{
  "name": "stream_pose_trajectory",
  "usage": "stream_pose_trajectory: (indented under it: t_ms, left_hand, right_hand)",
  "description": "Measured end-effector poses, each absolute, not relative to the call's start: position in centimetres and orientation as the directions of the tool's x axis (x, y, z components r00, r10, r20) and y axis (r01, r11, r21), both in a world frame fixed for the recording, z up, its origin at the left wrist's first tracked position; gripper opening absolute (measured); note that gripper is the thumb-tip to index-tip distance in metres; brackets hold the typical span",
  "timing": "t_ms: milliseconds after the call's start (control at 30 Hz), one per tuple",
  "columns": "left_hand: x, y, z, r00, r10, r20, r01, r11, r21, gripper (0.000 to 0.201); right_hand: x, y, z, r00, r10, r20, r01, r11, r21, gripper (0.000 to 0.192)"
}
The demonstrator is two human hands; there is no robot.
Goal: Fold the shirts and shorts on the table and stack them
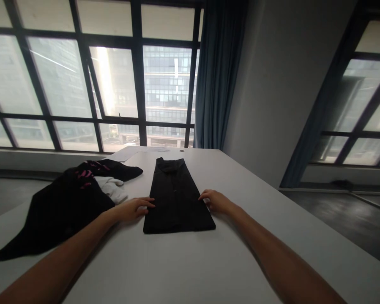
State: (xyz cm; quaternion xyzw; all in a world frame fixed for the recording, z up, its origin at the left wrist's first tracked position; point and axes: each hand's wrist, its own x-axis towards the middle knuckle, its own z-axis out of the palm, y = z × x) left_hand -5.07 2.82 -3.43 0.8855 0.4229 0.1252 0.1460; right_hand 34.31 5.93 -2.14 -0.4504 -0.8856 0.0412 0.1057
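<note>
A black garment (177, 190), folded into a long flat rectangle, lies on the white table (183, 270) in front of me. What looks like its collar is at the far end, and a small light mark shows near its middle. My left hand (132, 209) rests against its left edge, fingers apart and fingertips on the cloth. On the opposite edge, the fingertips of my right hand (217, 201) touch the fabric, with the fingers slightly bent and apart. Neither hand lifts the garment.
To the left lies a rumpled black garment (66, 207) with pink print, and a white cloth (112, 188) beside it. Sheets of paper (120, 155) and a small dark round thing (181, 150) are at the table's far end. Windows and a blue curtain (220, 76) stand behind.
</note>
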Motion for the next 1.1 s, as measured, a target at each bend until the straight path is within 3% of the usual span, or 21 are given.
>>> stream_pose_trajectory:
  t_ms: [167,267,533,700,733,833,967,1100]
  left_hand:
    - [-4.6,2.2,-4.4,0.593,0.78,0.202,0.711,-0.624,0.324,0.035]
    - [-3.5,2.3,-4.7,0.559,0.781,0.28,0.713,-0.625,0.319,0.022]
    - [-4.4,1.4,-2.3,0.538,0.756,0.373,0.659,-0.653,0.373,0.023]
    - [-3.3,0.1,-1.0,0.558,0.749,0.356,0.659,-0.662,0.358,0.032]
    - [-2.6,-0.3,-1.1,0.559,0.754,0.345,0.673,-0.656,0.342,0.032]
    - [-0.1,-1.2,-1.8,0.569,0.783,0.253,0.734,-0.621,0.274,0.038]
    - [1.4,-1.4,-3.1,0.605,0.783,0.144,0.748,-0.621,0.234,0.03]
    - [1.3,-1.0,-3.3,0.631,0.758,0.166,0.724,-0.652,0.225,0.023]
  right_hand:
    - [34.5,6.1,-4.9,-0.549,0.79,0.272,0.756,0.608,-0.242,0.033]
    - [34.4,6.2,-5.5,-0.537,0.781,0.318,0.757,0.613,-0.225,0.03]
    - [35.1,5.6,-2.4,-0.542,0.79,0.289,0.835,0.546,0.072,0.033]
    - [34.3,3.6,-0.7,-0.431,0.869,0.244,0.868,0.473,-0.153,0.022]
    - [33.7,3.0,-0.6,-0.412,0.889,0.201,0.875,0.448,-0.186,0.027]
    - [31.6,1.7,-0.8,-0.384,0.92,0.081,0.906,0.392,-0.161,0.041]
    - [29.6,1.2,-1.7,-0.384,0.919,0.085,0.918,0.391,-0.074,0.023]
    - [29.0,1.6,-1.7,-0.29,0.946,0.144,0.932,0.313,-0.18,0.02]
